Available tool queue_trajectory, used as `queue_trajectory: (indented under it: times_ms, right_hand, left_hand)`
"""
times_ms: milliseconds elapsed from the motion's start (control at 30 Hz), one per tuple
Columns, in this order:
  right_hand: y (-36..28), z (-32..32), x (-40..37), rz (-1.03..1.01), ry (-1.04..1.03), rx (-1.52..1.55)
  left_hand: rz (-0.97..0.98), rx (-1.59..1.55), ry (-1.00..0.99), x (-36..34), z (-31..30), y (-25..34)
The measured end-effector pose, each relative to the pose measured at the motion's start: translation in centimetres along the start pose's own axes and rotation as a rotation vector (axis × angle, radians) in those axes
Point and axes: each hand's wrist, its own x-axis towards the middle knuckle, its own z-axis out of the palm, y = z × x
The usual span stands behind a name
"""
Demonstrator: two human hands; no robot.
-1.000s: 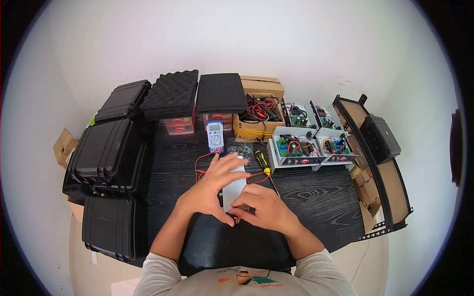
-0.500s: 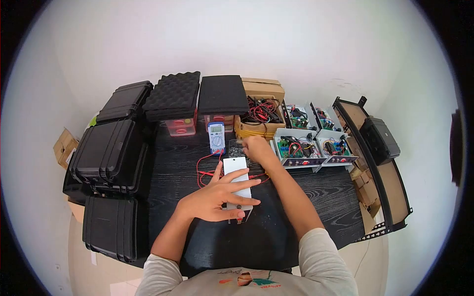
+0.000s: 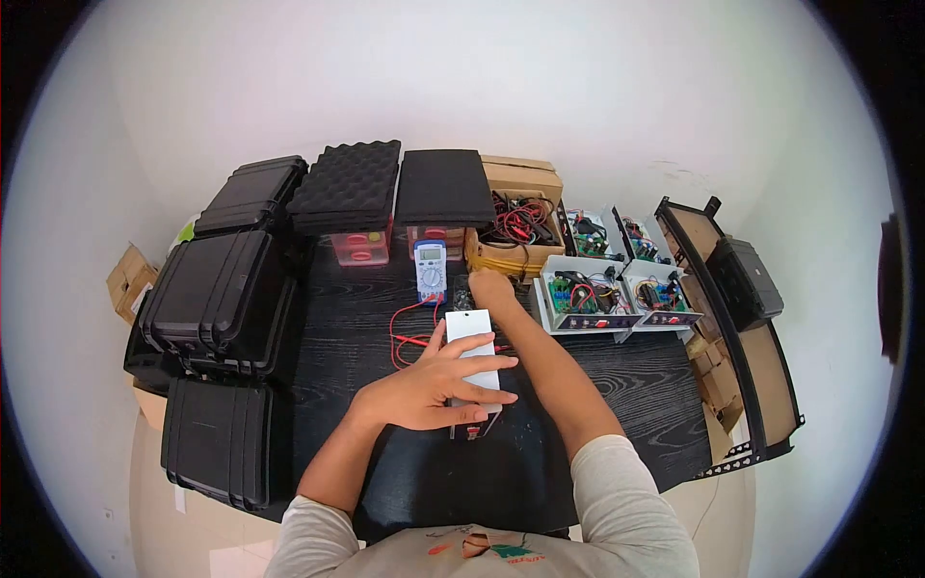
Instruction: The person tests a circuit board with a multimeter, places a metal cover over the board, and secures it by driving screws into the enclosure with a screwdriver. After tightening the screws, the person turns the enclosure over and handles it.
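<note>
Several black cases stand at the left, partly hiding one another. The left hand, fingers spread, rests across the white box near the middle, covering much of its top. Beyond lies the multimeter. Rightward, the right hand is curled at the parts tray, fingertips and any hold indiscernible. Farther right, open circuit units overlap.

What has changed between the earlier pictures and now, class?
The right hand has left the near end of the white case and moved forward to the small parts; its grip is hidden. The left hand has spread flat across the case. The multimeter and open circuit units stayed put.
</note>
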Motion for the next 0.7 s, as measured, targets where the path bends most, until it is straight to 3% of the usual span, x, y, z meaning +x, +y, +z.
queue_trajectory:
  times_ms: [333, 633, 700]
  right_hand:
    - [0.3, 0.9, 0.1, 0.012, -0.055, 0.095]
    - [0.8, -1.3, -0.2, -0.154, -0.140, 0.172]
    - [1.1, -1.5, -0.6, -0.158, -0.085, 0.313]
  left_hand:
    - [0.011, -0.002, 0.010, 0.0, 0.1, -0.1]
    - [0.003, -0.017, 0.004, 0.0, 0.1, -0.1]
    - [0.003, -0.021, 0.004, 0.0, 0.1, -0.1]
